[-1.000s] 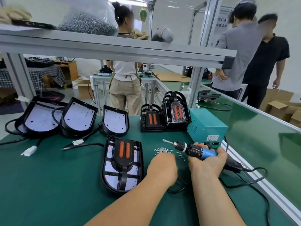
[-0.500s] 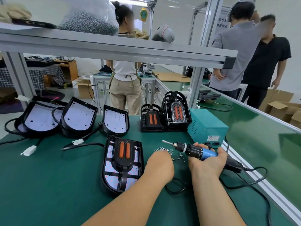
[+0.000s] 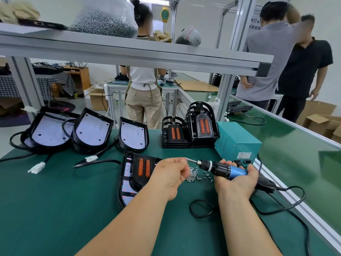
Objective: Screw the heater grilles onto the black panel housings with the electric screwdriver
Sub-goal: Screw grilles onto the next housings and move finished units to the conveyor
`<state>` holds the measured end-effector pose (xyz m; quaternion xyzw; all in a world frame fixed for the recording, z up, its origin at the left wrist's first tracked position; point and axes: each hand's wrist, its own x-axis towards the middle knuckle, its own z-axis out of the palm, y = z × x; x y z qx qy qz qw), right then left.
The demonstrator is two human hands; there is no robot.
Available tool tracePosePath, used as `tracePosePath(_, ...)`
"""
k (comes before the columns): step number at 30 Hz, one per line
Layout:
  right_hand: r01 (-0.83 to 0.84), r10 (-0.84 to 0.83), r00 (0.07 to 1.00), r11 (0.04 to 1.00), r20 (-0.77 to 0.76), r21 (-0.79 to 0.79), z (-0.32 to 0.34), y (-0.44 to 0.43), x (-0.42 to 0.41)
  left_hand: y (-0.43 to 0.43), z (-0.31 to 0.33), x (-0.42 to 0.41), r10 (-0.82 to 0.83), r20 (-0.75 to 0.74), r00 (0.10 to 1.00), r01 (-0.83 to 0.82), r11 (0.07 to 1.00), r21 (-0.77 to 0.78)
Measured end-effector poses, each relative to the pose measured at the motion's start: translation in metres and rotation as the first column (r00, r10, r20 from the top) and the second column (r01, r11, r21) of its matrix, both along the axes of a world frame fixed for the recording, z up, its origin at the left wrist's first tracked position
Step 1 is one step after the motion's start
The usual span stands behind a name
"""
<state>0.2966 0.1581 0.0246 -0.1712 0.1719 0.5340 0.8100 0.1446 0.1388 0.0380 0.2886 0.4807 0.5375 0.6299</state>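
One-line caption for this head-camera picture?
Left hand pinches a screw at the tip of the electric screwdriver gripped by the right hand.

Four housings (image 3: 92, 130), one fitted with a grille (image 3: 144, 168); two grille stacks (image 3: 174, 133), perhaps several deep; one screwdriver (image 3: 221, 169); one power box (image 3: 238, 143); many loose screws (image 3: 193, 175).

teal power box (image 3: 238, 143), three bystanders (image 3: 144, 89), cardboard boxes (image 3: 321, 121)

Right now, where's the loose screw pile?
Head view, centre: screws lie on the mat between the left hand and the right hand, under the screwdriver.
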Motion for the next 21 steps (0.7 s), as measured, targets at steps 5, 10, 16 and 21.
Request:
tracePosePath(5,-0.009,0.009,1.0,1.0,0.019,0.005,-0.0011,0.0022,-0.0015,-0.0007,-0.0002,-0.0051,0.004,0.067,0.998,-0.006,0.999,0.034)
tracePosePath(10,-0.012,0.012,0.999,1.0,0.034,0.014,-0.0029,0.0036,-0.0014,-0.0003,-0.0007,-0.0058,0.011,0.042,0.999,-0.014,0.997,0.071)
tracePosePath(16,-0.017,0.016,0.999,1.0,0.051,0.02,-0.0024,0.0034,-0.0017,0.0001,-0.0016,-0.0083,0.033,0.046,0.998,-0.037,0.996,0.08)
tracePosePath(21,-0.015,0.013,0.998,0.999,0.065,0.032,-0.0024,0.0024,-0.0018,0.0021,-0.0027,-0.0081,0.038,0.0,0.999,-0.038,0.994,0.101)
